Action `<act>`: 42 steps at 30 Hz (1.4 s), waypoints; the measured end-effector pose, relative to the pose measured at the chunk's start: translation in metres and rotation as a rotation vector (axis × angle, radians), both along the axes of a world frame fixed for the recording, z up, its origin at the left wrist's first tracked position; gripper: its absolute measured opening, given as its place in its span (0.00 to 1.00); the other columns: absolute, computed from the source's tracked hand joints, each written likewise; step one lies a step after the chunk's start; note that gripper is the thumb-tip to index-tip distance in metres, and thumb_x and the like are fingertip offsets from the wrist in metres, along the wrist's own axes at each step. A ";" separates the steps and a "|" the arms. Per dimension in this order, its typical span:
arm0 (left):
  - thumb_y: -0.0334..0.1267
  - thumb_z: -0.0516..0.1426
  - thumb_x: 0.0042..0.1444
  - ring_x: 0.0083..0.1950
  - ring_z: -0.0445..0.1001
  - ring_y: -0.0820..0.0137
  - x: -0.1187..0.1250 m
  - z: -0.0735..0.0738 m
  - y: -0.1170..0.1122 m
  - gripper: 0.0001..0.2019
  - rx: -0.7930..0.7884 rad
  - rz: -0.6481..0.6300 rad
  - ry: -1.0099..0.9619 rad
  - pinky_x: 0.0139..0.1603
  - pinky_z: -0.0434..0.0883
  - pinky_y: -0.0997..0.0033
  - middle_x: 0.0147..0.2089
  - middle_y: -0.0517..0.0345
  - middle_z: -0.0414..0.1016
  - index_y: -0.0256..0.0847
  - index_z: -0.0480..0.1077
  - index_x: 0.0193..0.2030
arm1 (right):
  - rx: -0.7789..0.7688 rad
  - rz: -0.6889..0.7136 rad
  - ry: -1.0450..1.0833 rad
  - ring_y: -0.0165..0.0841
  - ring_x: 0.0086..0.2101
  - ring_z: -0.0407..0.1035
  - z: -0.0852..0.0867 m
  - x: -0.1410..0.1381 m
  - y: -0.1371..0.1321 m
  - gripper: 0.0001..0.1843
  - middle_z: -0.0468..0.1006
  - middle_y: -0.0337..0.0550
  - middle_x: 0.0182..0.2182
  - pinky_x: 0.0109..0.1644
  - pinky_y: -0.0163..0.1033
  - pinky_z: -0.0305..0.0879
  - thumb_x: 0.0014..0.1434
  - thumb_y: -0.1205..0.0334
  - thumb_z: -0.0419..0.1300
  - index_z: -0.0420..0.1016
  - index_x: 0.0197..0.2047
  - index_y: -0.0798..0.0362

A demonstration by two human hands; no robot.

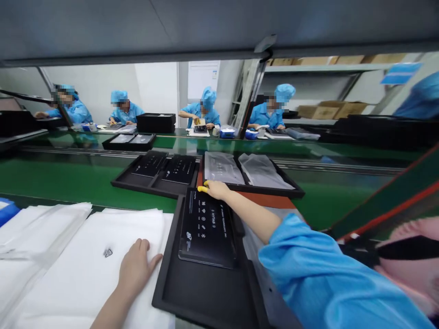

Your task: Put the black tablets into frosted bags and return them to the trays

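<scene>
My left hand (137, 265) lies on a stack of white sheet-like sleeves (78, 260), its thumb apart from its fingers and nothing held. Yellow covers sit on two fingertips of my right hand (217, 189). Those fingertips pinch the far edge of a black tablet (209, 246) with white printing on its face. The tablet rests askew over the far part of a black tray (206, 292), overlapping its rim. Just beyond my right hand, another black tray (254, 188) holds two items in translucent sleeves (224, 168).
A black tray (154, 186) with two dark tablets (178, 169) stands on the green conveyor (68, 173). Farther back are a smaller tray (128, 146) and stacked black trays (156, 123). Several co-workers in blue sit opposite. A grey shelf (137, 32) hangs overhead.
</scene>
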State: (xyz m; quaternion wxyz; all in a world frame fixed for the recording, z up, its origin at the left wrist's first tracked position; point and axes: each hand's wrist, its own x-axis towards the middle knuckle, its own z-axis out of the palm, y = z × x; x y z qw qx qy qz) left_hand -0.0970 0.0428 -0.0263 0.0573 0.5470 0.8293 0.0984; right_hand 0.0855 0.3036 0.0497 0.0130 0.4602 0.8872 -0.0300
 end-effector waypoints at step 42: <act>0.37 0.53 0.42 0.31 0.73 0.69 0.085 0.058 -0.005 0.07 0.679 0.165 -1.612 0.39 0.69 0.67 0.25 0.58 0.73 0.37 0.69 0.26 | -0.195 -0.309 1.552 0.38 0.28 0.72 0.012 0.153 -0.248 0.26 0.78 0.42 0.25 0.33 0.39 0.68 0.39 0.39 0.62 0.76 0.28 0.55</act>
